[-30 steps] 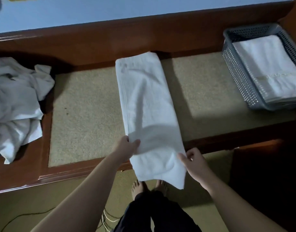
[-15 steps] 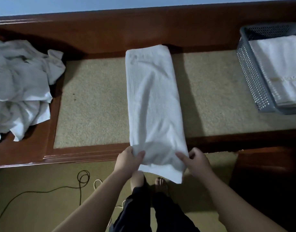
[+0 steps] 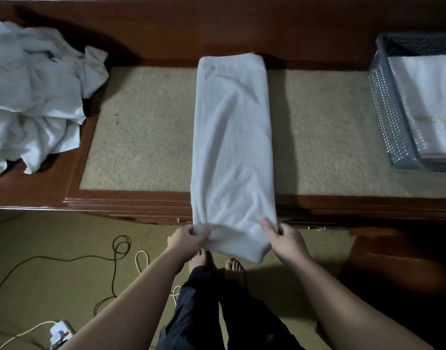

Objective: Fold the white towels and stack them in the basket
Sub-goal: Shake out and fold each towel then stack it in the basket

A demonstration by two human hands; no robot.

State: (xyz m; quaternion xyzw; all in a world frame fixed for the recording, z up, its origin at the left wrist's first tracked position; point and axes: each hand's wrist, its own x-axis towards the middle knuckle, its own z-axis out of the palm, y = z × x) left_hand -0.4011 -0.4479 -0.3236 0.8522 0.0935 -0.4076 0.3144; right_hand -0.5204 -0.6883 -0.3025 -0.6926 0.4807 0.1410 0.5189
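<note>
both hands pinching the long towel's near end

my left hand [image 3: 188, 238] and right hand [image 3: 283, 238] grip the folded towel [image 3: 233, 137] hanging over the bench edge; the basket [image 3: 388, 117] of folded towels [image 3: 429, 102] is cut off at right, its woven band unreadable.

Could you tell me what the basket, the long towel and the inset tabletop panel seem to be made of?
Basket: likely moulded grey plastic, matte, its walls pierced with a regular grid of holes. Long towel: soft white terry-like cloth, going by its fuzzy nap and limp creases. Inset panel: beige carpet-like textile with a grainy pile, framed in glossy reddish-brown wood.
</note>
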